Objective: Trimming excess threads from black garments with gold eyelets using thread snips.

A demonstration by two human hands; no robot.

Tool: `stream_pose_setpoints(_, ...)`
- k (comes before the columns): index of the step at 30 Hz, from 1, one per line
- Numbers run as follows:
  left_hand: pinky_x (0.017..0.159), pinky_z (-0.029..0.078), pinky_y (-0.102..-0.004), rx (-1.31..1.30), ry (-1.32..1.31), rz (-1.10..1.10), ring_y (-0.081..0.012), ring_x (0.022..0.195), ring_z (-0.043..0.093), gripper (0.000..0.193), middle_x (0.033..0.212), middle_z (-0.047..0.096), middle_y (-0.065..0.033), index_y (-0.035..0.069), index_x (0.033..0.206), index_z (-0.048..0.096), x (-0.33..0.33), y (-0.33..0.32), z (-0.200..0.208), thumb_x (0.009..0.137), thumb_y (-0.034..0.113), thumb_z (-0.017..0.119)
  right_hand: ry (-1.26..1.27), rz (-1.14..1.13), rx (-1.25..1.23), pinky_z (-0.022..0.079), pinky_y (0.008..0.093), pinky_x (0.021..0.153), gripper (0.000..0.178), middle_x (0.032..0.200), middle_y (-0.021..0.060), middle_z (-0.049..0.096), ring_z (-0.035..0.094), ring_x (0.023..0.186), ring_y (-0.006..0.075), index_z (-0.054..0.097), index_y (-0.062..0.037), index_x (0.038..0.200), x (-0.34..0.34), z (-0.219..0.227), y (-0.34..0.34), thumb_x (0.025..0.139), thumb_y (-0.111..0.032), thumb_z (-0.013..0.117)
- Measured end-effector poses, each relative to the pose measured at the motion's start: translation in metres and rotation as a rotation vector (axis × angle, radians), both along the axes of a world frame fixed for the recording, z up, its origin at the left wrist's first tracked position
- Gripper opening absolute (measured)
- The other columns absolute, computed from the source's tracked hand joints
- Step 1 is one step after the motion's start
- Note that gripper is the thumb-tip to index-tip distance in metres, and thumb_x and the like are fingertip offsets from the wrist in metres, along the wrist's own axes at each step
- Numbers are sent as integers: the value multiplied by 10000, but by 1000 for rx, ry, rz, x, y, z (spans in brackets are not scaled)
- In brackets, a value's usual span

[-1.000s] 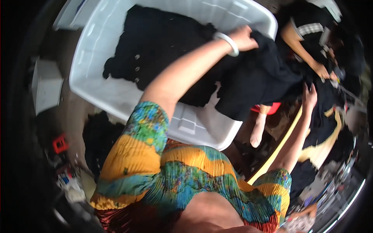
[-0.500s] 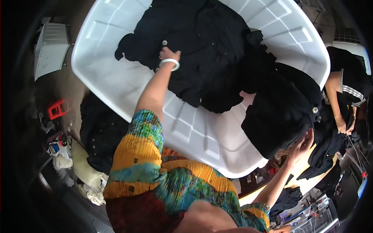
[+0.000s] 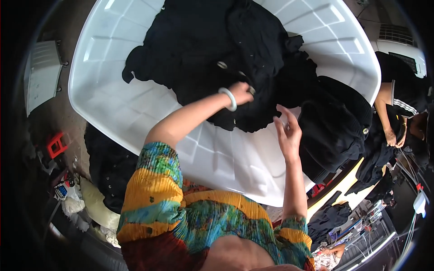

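Beneath and beyond my left grip (image 3: 239, 94), which pinches its buttoned edge (image 3: 242, 73), the black cloth garment (image 3: 194, 56) lies spread in the white plastic tub (image 3: 226, 158); that edge runs away leftward. My right grip (image 3: 290, 134), unclasped and empty, hangs just rightward.

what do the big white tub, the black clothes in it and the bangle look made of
Tub: probably moulded plastic, semi-glossy, with highlights on its ribbed walls.
Black clothes: matte fabric, perhaps knit, in soft folds.
Bangle: smooth, evenly pale; stone, glass or plastic, can't tell.
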State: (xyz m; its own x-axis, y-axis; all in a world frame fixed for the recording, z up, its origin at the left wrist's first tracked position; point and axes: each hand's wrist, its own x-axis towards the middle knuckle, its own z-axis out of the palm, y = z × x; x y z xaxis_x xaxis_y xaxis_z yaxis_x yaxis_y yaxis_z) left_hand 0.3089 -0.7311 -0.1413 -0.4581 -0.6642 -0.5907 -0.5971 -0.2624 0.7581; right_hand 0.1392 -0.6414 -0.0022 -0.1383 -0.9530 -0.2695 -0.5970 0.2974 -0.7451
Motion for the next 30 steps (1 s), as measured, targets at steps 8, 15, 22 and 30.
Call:
stream_pose_setpoints(8,509,418,-375,-182,428,-327,-276,540,532,219,579,499,-173,-5,649,431,-1,94,143,646,172,559,-360,-221,292,390,185,477,538,845,49,586,521,631,81,500,23,1084,8,-25,-53,738,-371,619)
stream_pose_setpoints(15,536,433,-311,247,302,-402,-198,580,564,155,616,563,-113,-2,772,505,45,94,187,690,123,546,360,147,15,450,357,754,446,991,135,551,557,878,294,520,-59,1061,14,-141,-129,684,-270,633)
stream_pose_setpoints(22,592,428,-250,506,513,-251,-122,663,541,102,702,554,-52,14,810,524,73,86,168,723,41,571,426,43,54,459,369,734,556,1084,106,503,554,896,268,396,-130,1190,46,-223,-190,688,-217,619)
stream_pose_setpoints(30,695,394,-227,692,611,-5,-64,761,440,210,819,476,29,15,941,485,76,97,139,736,1,526,193,-23,-164,455,349,664,307,733,174,593,575,738,319,585,-41,908,39,-205,-190,730,-290,584)
